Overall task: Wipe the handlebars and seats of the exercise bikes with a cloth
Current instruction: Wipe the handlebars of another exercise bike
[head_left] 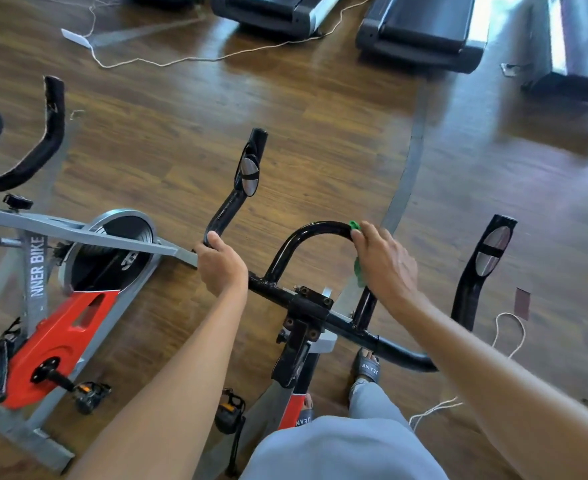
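Note:
Black handlebars (287,247) of the exercise bike right in front of me fill the middle of the view. My left hand (221,268) grips the left bar just below its upward bend. My right hand (386,261) holds a green cloth (358,268) wrapped against the right side of the central loop, with only small bits of cloth showing at my fingertips and under my palm. The right bar end (486,258) with its metal sensor plates stands free. The seat is not in view.
A second bike with a red guard (60,344), grey frame and flywheel (112,244) stands to the left, its handlebars (32,154) at the far left. Treadmill ends (420,36) line the top. String (188,58) trails over the wooden floor. My sandalled foot (367,367) is below the bars.

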Demonstrator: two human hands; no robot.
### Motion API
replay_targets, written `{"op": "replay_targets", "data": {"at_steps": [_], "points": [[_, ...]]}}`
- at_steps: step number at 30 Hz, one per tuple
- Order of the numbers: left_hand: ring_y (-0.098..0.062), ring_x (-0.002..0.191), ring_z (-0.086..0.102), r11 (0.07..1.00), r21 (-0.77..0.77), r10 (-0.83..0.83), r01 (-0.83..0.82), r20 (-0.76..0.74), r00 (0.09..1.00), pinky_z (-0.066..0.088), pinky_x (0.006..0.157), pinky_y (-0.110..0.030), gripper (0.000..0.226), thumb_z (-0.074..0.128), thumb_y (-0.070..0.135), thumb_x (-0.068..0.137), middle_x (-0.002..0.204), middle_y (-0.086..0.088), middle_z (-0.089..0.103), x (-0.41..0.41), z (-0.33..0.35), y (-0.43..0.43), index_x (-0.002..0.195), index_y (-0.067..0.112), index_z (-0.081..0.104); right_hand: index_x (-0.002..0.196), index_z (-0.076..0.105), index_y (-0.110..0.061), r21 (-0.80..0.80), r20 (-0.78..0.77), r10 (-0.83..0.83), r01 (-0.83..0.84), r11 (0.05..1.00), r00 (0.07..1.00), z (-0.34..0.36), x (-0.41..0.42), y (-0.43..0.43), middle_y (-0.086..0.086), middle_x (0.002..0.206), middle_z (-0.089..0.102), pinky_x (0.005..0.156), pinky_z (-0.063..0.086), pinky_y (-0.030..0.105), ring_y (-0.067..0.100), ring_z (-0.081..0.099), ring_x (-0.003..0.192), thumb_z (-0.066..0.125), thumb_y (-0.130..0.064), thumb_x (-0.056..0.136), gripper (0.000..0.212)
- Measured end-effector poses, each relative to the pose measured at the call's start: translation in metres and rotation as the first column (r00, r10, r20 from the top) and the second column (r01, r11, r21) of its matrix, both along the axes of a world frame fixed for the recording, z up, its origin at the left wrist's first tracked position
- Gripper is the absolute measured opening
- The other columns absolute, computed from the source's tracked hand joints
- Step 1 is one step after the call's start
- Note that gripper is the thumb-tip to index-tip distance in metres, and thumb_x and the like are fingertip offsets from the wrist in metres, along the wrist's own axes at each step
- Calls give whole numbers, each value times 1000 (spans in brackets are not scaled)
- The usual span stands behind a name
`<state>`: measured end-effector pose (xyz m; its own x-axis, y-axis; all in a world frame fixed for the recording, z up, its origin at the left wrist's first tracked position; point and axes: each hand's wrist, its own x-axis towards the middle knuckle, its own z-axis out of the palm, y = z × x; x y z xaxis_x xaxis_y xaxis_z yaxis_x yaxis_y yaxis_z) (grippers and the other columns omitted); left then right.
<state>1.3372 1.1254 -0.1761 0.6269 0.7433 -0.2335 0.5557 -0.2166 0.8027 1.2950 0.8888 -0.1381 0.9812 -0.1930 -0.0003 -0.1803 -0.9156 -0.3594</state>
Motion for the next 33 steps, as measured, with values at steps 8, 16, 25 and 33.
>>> {"op": "replay_targets", "data": {"at_steps": [8,16,25,33], "points": [[-35,107,63,1000,10,8,-8,2,1000,50,81,-43,49,25,43,105,123,-16,64,1,-7,1,132,9,49,157,-14,-16,207,-237,-184,234,950,954,-8,-87,46,16,166,-10,123,19,43,29,1,154,24,-38,107,66],[-32,90,68,1000,-3,25,-25,24,999,57,78,-49,49,24,51,101,108,-13,69,6,-12,4,121,15,51,159,-5,-18,259,-453,-279,424,868,847,6,-67,32,12,157,36,115,17,51,31,33,142,23,-46,106,65],[-36,88,69,999,4,41,-41,4,999,56,78,-50,51,23,53,98,111,-12,68,7,-16,4,118,16,51,148,27,-14,642,-539,-404,671,372,739,-4,-42,28,12,133,52,105,43,51,31,52,119,27,-44,106,51],[-29,88,69,998,-32,47,-46,45,998,59,76,-49,53,22,58,94,107,-7,69,6,-22,5,120,22,51,149,24,-13,630,-473,-411,625,460,779,-2,-45,31,14,143,45,109,38,52,32,46,128,24,-38,108,48]]}}
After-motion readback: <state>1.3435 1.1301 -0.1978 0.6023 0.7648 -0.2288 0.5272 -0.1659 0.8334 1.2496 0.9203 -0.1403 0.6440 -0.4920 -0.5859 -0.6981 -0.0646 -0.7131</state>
